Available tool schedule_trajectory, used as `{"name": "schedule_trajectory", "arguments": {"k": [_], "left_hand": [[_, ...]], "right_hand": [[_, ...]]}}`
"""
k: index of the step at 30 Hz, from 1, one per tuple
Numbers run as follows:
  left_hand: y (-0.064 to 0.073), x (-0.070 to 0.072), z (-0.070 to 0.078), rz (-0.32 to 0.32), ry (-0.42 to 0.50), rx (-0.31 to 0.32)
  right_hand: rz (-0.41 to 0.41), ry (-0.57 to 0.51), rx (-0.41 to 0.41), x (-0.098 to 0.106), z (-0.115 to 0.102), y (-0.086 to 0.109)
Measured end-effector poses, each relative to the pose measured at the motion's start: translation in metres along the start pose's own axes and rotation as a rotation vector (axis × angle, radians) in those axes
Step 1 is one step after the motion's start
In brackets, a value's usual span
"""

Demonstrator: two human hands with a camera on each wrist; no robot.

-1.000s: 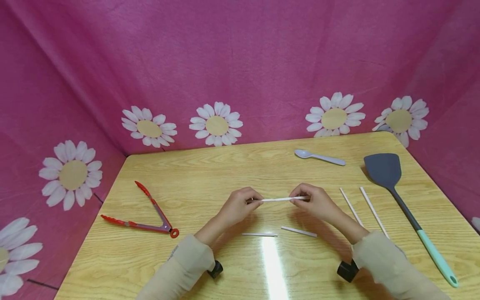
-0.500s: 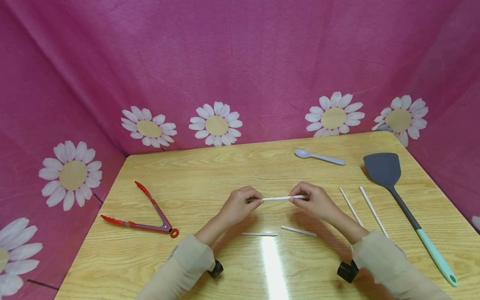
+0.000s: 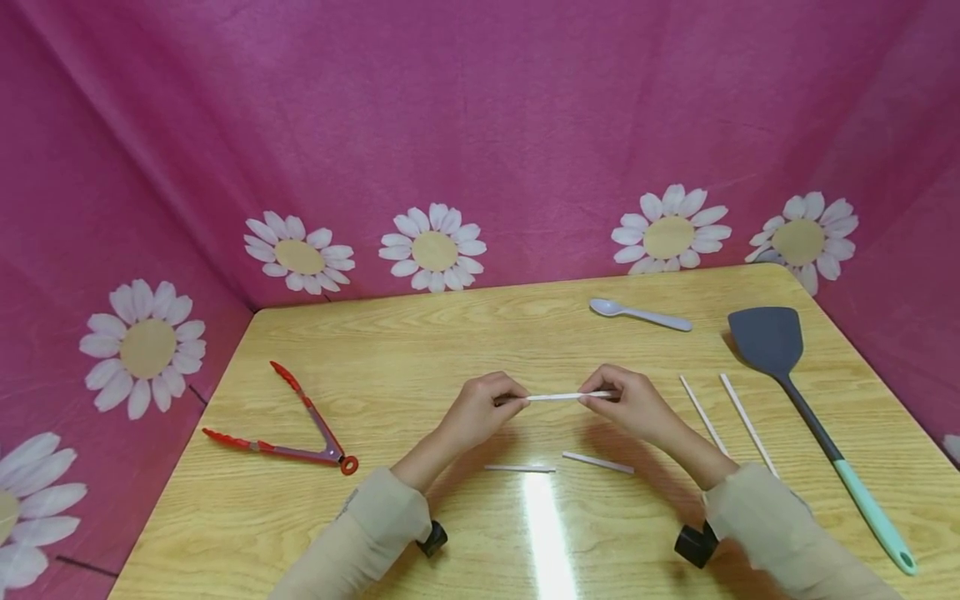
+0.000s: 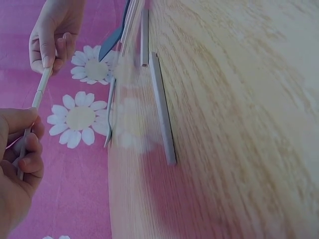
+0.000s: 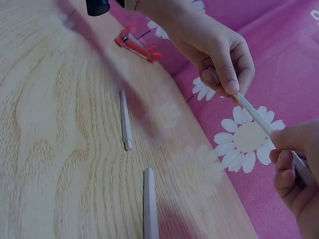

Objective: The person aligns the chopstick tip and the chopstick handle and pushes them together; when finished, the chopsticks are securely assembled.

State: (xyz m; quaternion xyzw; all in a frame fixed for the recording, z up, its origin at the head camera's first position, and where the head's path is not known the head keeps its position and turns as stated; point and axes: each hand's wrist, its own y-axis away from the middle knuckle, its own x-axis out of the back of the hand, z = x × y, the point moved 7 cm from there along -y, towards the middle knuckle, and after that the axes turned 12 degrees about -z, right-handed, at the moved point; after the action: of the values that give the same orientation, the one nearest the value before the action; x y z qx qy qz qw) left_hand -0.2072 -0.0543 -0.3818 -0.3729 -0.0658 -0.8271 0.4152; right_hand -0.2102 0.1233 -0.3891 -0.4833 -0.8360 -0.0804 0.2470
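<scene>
Above the worktop [image 3: 420, 350], 1 white stick [image 3: 553, 397] bridges the gap between the left hand [image 3: 478, 410] and right hand [image 3: 634, 405], both hands pinching it; 2 loose sticks [image 3: 597, 463] lie nearer the person.

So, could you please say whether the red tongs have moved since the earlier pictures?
No; in the head view, the red tongs keep their place relative to the table's left edge.

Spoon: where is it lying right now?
In the head view, the spoon lies right of centre near the far edge of the table, beyond the right hand and left of the spatula.
</scene>
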Motion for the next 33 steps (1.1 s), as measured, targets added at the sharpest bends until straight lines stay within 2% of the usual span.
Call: {"name": "schedule_trajectory", "arguments": {"k": [20, 27, 33], "left_hand": [[0.005, 0.003, 0.010, 0.054, -0.027, -0.029], [0.005, 0.003, 0.010, 0.054, -0.022, -0.025], [0.004, 0.005, 0.013, 0.068, -0.030, -0.052]], "right_hand": [[0.012, -0.020, 0.062, -0.001, -0.010, 0.002], [0.011, -0.031, 0.054, -0.002, -0.009, 0.003], [0.018, -0.025, 0.058, 0.000, -0.011, 0.002]]}}
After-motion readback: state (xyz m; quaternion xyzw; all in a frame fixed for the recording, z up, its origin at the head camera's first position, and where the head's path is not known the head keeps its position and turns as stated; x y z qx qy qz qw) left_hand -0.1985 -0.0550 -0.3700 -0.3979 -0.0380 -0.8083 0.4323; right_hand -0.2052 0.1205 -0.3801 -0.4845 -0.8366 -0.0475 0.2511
